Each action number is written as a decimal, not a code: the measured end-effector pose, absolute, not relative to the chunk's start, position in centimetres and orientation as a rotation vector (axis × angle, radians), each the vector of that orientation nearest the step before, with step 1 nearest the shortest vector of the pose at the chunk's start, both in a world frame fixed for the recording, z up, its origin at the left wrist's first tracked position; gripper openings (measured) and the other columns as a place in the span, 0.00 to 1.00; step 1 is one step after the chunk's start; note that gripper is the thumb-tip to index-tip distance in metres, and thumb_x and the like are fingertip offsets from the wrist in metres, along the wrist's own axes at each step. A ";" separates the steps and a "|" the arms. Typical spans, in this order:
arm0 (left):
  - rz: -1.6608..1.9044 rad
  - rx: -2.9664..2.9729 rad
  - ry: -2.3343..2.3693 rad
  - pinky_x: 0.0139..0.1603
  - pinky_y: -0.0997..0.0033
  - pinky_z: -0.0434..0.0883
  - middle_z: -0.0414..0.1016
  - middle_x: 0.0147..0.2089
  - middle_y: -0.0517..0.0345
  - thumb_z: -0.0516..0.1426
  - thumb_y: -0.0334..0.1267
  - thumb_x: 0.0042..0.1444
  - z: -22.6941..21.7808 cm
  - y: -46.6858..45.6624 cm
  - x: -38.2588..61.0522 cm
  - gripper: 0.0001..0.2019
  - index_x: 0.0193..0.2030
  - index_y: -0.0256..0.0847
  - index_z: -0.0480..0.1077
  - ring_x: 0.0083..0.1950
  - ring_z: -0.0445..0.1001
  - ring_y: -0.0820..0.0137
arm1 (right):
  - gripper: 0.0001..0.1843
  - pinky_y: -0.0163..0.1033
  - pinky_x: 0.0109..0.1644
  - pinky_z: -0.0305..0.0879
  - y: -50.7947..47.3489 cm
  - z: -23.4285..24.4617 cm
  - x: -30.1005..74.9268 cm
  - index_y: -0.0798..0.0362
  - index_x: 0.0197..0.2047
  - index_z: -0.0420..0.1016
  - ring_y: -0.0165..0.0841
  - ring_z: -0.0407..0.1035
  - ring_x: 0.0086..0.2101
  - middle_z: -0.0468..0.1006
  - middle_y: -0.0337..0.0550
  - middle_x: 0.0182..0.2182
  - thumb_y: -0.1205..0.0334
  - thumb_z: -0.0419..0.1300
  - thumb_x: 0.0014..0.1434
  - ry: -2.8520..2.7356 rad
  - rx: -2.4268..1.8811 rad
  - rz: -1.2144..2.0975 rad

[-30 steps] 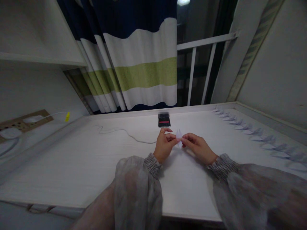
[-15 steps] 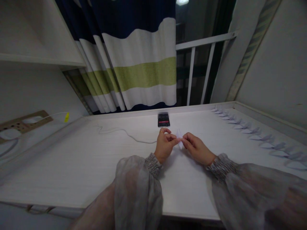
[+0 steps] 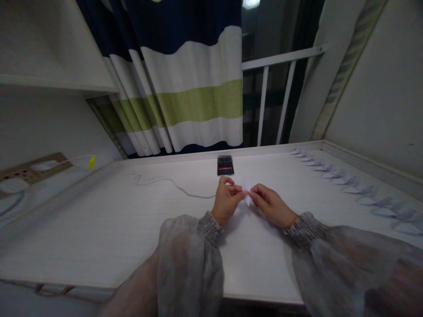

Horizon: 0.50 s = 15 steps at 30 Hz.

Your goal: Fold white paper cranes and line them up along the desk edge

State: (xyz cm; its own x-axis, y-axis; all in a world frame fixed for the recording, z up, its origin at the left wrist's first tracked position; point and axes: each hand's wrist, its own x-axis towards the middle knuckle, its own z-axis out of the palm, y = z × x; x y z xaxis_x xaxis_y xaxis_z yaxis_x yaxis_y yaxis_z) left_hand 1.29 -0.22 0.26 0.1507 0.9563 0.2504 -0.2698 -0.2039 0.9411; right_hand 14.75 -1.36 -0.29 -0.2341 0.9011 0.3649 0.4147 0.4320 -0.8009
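Note:
A small folded piece of white paper is held upright between my hands, a little above the white desk. My left hand pinches its left side between thumb and fingers, with the upper fingers curled above. From the right, my right hand pinches the paper's other side with thumb and forefinger. The fingertips of both hands nearly meet and cover the paper's middle. Just beyond my left hand lies a phone with a lit screen.
A row of several folded white paper figures runs along the right side of the desk. A white cable trails left from behind my left hand. A power strip is on the left wall, and a striped curtain hangs behind.
Both hands keep their pinch on the folded paper. The paper and fingertips have shifted very slightly; the rest stays in place.

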 end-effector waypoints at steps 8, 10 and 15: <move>1.397 1.346 0.880 0.26 0.79 0.61 0.68 0.21 0.68 0.61 0.34 0.38 0.0 -0.2 1.0 0.20 0.31 0.41 0.51 0.22 0.65 0.80 | 0.14 0.32 0.23 0.52 -0.9 -0.4 15.0 0.54 0.26 0.63 0.25 0.55 0.20 0.62 0.34 0.20 0.51 0.53 0.50 -1.736 -1.092 0.985; 1.412 1.372 0.915 0.27 0.79 0.61 0.68 0.22 0.67 0.61 0.34 0.38 0.0 -0.3 1.0 0.19 0.31 0.40 0.52 0.22 0.65 0.80 | 0.14 0.32 0.23 0.52 -1.0 -0.3 15.0 0.55 0.25 0.64 0.24 0.55 0.20 0.62 0.33 0.19 0.51 0.54 0.49 -1.707 -1.083 1.002; 1.388 1.292 0.825 0.25 0.79 0.60 0.68 0.21 0.70 0.61 0.33 0.38 0.2 -0.5 1.2 0.22 0.32 0.42 0.49 0.20 0.64 0.80 | 0.16 0.32 0.24 0.52 -1.3 0.0 15.0 0.55 0.21 0.63 0.24 0.55 0.19 0.62 0.33 0.17 0.50 0.57 0.46 -1.617 -1.040 1.102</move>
State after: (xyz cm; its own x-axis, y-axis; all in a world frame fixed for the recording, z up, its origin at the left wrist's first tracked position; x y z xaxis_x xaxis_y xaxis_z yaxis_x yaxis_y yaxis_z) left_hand 1.24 -0.47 0.21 0.0997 0.9582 0.2682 -0.2220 -0.2413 0.9447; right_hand 14.99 -1.32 -0.04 -0.2482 0.9458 0.2094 0.1511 0.2514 -0.9560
